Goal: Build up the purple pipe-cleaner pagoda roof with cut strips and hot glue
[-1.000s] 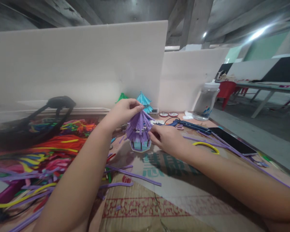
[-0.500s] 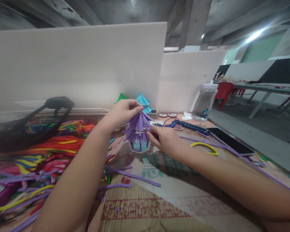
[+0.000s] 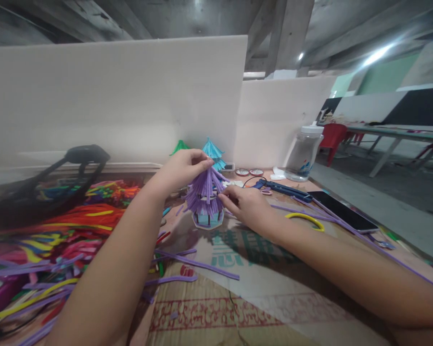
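A small two-tiered pagoda model (image 3: pixel 205 207) with purple pipe-cleaner roofs stands upright on the table, its light-blue base and dark posts showing below. My left hand (image 3: pixel 183 167) pinches the tip of the upper roof from above. At the model's right side, my right hand (image 3: pixel 250 206) has thumb and forefinger closed at the roof edge between the tiers; the exact strand in them is hard to make out. Behind my left hand rise a light-blue pagoda model (image 3: pixel 213 150) and a green roof (image 3: pixel 180 146), both partly hidden. Loose purple pipe cleaners (image 3: pixel 212 270) lie in front.
Bundles of coloured pipe cleaners (image 3: pixel 90 218) fill the left side, near a blurred black object (image 3: pixel 86 154). To the right are a dark-blue tool (image 3: pixel 288 190), a yellow ring (image 3: pixel 305 217), a phone (image 3: pixel 341 211) and a clear bottle (image 3: pixel 303 154). White panels (image 3: pixel 130 101) stand behind.
Both hands stay on the purple pagoda model with almost the same grip. My right hand has shifted very slightly left, and the view has moved a little.
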`<act>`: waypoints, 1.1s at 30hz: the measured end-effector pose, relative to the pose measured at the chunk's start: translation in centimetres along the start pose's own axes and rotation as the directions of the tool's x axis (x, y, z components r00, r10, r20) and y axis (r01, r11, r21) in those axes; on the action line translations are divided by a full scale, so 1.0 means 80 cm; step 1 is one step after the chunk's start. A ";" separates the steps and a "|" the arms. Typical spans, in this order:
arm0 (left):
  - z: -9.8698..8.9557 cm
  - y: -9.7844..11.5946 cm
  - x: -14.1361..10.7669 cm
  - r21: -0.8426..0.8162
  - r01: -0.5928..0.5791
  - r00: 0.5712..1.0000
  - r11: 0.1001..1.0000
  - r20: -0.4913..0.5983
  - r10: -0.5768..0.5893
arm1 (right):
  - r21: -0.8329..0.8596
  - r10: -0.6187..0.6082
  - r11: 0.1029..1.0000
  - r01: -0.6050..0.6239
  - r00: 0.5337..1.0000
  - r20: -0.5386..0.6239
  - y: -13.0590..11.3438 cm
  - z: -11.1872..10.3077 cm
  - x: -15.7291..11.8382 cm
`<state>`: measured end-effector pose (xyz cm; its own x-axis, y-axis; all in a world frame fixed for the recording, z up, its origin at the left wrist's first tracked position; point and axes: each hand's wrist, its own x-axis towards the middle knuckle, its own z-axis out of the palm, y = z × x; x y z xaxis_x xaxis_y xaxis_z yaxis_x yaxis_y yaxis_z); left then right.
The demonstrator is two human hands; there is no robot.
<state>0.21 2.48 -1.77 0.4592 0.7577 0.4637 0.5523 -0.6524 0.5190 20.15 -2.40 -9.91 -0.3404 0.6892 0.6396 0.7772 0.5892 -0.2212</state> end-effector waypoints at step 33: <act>-0.004 -0.007 -0.001 -0.027 -0.010 0.998 1.000 0.057 0.012 | 0.720 0.265 0.061 -0.691 0.706 0.656 -0.005 -0.002 0.010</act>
<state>-0.31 2.79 -1.87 0.5042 0.7499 0.4283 0.5286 -0.6602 0.5337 19.66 -2.10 -9.20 -0.3817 0.9199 -0.0899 -0.0984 -0.1372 -0.9857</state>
